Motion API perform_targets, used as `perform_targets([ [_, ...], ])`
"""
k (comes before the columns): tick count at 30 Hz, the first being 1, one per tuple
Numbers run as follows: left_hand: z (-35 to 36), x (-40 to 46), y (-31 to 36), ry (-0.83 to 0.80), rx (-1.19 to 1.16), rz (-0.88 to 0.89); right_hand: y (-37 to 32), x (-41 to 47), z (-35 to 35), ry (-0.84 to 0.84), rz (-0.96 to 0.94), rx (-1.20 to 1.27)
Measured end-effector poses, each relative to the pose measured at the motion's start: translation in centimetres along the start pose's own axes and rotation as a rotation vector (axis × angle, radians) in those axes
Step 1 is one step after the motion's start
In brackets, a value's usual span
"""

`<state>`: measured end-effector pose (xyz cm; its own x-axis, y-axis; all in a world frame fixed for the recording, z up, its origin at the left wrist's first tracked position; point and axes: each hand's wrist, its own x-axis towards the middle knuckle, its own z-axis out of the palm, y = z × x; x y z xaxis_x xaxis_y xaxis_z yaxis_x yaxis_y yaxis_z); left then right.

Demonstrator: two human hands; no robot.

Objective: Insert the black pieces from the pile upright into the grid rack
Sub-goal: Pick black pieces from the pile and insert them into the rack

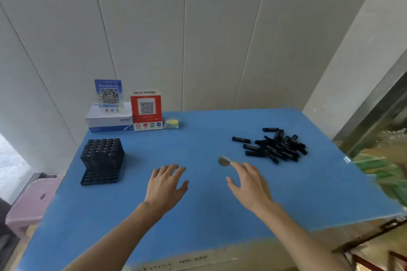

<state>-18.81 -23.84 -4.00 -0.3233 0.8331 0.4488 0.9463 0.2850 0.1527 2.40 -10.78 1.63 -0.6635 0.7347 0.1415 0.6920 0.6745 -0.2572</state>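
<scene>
A pile of short black pieces (278, 147) lies on the blue table (198, 215) at the right, one piece (241, 139) a little apart on its left. The black grid rack (101, 158) stands at the left of the table, its top holes look filled. My left hand (164, 185) hovers open over the middle of the table, palm down. My right hand (250, 182) is open too, fingers spread, its index fingertip close to a small round brownish thing (223, 161) on the table, below and left of the pile.
At the back left stand a white box (109, 120), a blue QR sign (109, 95) on it and a red QR sign (146, 109). A small yellow packet (171, 123) lies beside them. A glass cabinet (383, 138) borders the right edge; a pink stool (33, 200) sits at left.
</scene>
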Motion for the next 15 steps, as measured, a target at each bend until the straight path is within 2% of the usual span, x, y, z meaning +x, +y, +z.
perform_targets([
  [3,1.4,0.2,5.6,-0.030,-0.027,-0.023,4.8,-2.6,-1.6,-0.001,0.002,-0.018],
  [8,2.9,1.2,13.0,-0.117,-0.033,0.034,11.1,-5.0,-3.5,0.025,0.046,0.006],
  [15,6.5,5.7,17.5,-0.170,-0.048,0.066,17.8,-4.2,-3.4,0.006,0.169,0.073],
])
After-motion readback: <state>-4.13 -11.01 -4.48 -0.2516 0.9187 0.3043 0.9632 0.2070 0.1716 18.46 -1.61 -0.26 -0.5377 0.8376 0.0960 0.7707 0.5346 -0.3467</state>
